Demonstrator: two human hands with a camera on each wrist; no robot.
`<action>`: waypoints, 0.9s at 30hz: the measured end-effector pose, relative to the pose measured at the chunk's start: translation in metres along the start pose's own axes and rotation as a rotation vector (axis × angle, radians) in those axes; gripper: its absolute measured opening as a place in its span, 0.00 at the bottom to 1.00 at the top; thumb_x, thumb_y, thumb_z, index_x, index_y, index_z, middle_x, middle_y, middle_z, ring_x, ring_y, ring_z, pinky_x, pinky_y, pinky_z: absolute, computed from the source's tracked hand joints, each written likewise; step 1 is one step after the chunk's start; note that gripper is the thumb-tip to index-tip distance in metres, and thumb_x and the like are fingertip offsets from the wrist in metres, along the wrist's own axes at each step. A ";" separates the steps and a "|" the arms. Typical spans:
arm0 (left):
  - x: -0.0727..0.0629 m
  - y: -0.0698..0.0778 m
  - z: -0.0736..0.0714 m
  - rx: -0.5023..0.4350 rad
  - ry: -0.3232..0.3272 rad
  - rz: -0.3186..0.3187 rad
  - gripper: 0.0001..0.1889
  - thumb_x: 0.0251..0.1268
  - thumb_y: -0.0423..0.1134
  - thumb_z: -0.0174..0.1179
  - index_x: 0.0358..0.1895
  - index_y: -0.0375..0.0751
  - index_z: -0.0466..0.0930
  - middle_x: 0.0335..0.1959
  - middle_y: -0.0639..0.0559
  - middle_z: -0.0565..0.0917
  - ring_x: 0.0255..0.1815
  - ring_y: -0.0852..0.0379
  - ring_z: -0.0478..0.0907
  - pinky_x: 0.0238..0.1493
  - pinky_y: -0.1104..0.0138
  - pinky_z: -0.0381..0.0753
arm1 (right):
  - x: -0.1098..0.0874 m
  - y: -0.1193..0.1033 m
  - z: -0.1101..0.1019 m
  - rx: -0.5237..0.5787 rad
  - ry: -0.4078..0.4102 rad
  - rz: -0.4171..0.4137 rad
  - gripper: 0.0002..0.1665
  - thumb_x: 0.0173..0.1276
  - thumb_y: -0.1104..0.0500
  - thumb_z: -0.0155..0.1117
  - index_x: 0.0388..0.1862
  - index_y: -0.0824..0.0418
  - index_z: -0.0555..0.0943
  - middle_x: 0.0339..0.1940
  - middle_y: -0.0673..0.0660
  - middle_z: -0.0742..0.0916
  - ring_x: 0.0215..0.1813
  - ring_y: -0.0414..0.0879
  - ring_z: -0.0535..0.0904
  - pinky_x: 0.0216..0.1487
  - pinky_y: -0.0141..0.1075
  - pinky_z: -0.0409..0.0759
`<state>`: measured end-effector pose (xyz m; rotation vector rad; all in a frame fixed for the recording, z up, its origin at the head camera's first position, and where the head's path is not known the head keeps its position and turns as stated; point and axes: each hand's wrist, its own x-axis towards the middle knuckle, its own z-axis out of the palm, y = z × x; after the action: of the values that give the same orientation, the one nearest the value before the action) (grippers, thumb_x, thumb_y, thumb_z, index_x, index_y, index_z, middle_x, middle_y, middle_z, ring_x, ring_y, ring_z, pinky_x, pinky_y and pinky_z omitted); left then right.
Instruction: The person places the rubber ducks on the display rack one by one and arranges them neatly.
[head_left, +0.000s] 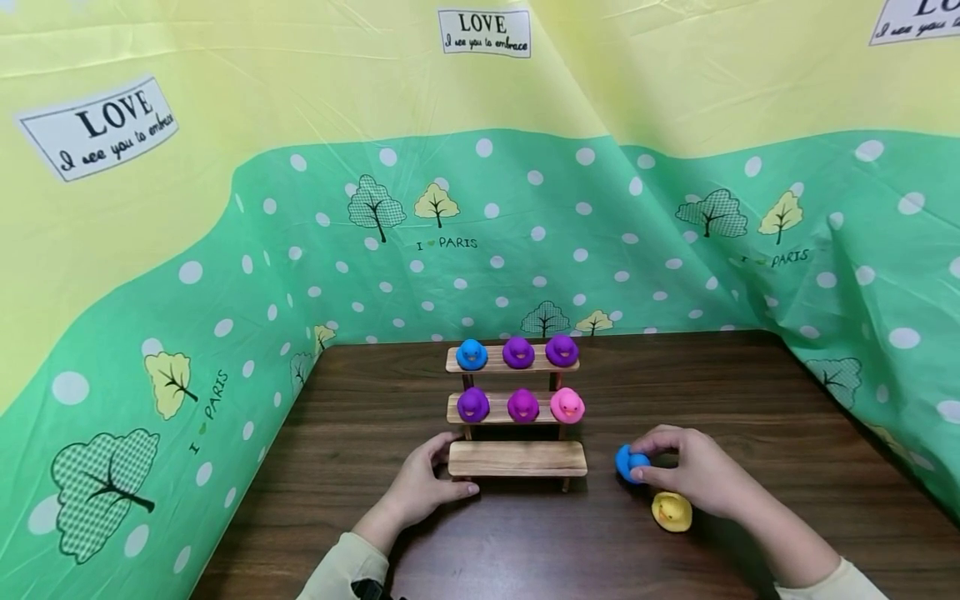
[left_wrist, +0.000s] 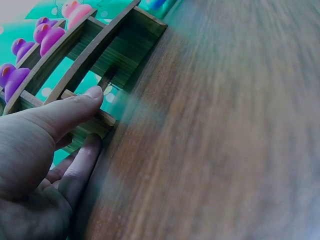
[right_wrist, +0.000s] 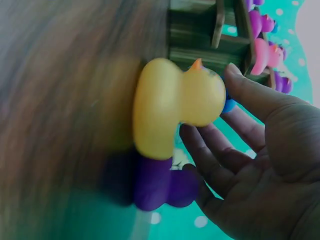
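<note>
A three-step wooden stand (head_left: 517, 458) stands on the table, with toy ducks on its two upper steps. My left hand (head_left: 422, 483) grips the left end of its lowest step, thumb in front and fingers behind. To the right of the stand, my right hand (head_left: 697, 468) holds a blue duck (head_left: 626, 463) between thumb and fingers, low over the table. A yellow duck (head_left: 671, 512) sits just in front of that hand. In the right wrist view the yellow duck covers most of the blue one, and a purple duck (right_wrist: 152, 185) appears beyond it.
The top step carries a blue duck (head_left: 472, 355) and two purple ones. On the middle step are two purple ducks and a pink duck (head_left: 567, 406). A patterned green and yellow cloth (head_left: 450, 283) surrounds the dark wooden table (head_left: 360, 400) at the back and sides.
</note>
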<state>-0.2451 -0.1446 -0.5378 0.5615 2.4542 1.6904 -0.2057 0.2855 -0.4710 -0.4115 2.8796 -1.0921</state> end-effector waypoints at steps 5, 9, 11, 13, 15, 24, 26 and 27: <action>0.000 0.000 0.000 -0.007 0.000 -0.002 0.38 0.49 0.36 0.84 0.67 0.40 0.77 0.47 0.51 0.86 0.50 0.53 0.82 0.51 0.67 0.80 | -0.001 -0.016 0.003 0.025 0.031 -0.006 0.13 0.66 0.43 0.78 0.44 0.45 0.89 0.44 0.41 0.87 0.49 0.44 0.83 0.51 0.45 0.82; 0.000 0.000 0.000 0.000 0.003 -0.006 0.38 0.49 0.36 0.84 0.67 0.41 0.78 0.47 0.51 0.86 0.50 0.53 0.82 0.51 0.67 0.80 | -0.001 -0.026 0.010 0.061 0.038 -0.018 0.12 0.66 0.43 0.78 0.44 0.45 0.89 0.43 0.41 0.87 0.47 0.43 0.84 0.46 0.38 0.83; 0.000 0.000 0.000 0.007 0.004 -0.009 0.38 0.50 0.36 0.84 0.66 0.41 0.78 0.47 0.51 0.86 0.50 0.53 0.82 0.52 0.67 0.80 | 0.000 -0.030 0.013 0.086 0.043 -0.029 0.12 0.66 0.44 0.78 0.43 0.45 0.89 0.43 0.42 0.87 0.46 0.43 0.84 0.44 0.36 0.83; 0.000 0.000 0.000 0.013 0.005 -0.011 0.38 0.49 0.36 0.84 0.66 0.42 0.78 0.47 0.51 0.85 0.50 0.53 0.82 0.52 0.67 0.80 | 0.001 -0.035 0.016 0.111 0.047 -0.045 0.12 0.66 0.45 0.79 0.43 0.46 0.89 0.42 0.43 0.87 0.45 0.43 0.85 0.43 0.35 0.84; 0.000 0.000 0.000 0.014 0.007 -0.013 0.38 0.49 0.36 0.84 0.66 0.42 0.78 0.46 0.51 0.85 0.50 0.53 0.82 0.52 0.67 0.79 | 0.002 -0.041 0.020 0.135 0.052 -0.070 0.12 0.66 0.46 0.79 0.44 0.47 0.89 0.43 0.44 0.87 0.45 0.42 0.85 0.44 0.35 0.85; 0.000 0.001 0.000 0.000 0.007 -0.015 0.38 0.49 0.36 0.84 0.67 0.41 0.77 0.47 0.51 0.85 0.50 0.53 0.82 0.52 0.67 0.80 | 0.012 -0.065 0.039 0.159 0.081 -0.142 0.11 0.66 0.47 0.79 0.43 0.48 0.89 0.41 0.42 0.86 0.45 0.42 0.85 0.43 0.36 0.85; 0.000 0.000 0.000 -0.002 0.008 -0.014 0.39 0.49 0.35 0.84 0.67 0.40 0.77 0.47 0.51 0.85 0.50 0.53 0.82 0.52 0.67 0.80 | 0.015 -0.069 0.043 0.151 0.082 -0.157 0.11 0.65 0.47 0.79 0.43 0.47 0.89 0.41 0.42 0.86 0.45 0.42 0.85 0.43 0.37 0.85; 0.000 0.000 0.000 -0.002 0.009 -0.015 0.39 0.49 0.35 0.84 0.67 0.40 0.77 0.47 0.51 0.85 0.50 0.52 0.82 0.52 0.67 0.80 | 0.016 -0.071 0.045 0.145 0.082 -0.164 0.11 0.66 0.47 0.79 0.43 0.47 0.89 0.41 0.41 0.86 0.45 0.42 0.85 0.43 0.38 0.85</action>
<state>-0.2452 -0.1445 -0.5376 0.5354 2.4565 1.6927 -0.1993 0.2015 -0.4572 -0.6178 2.8528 -1.3633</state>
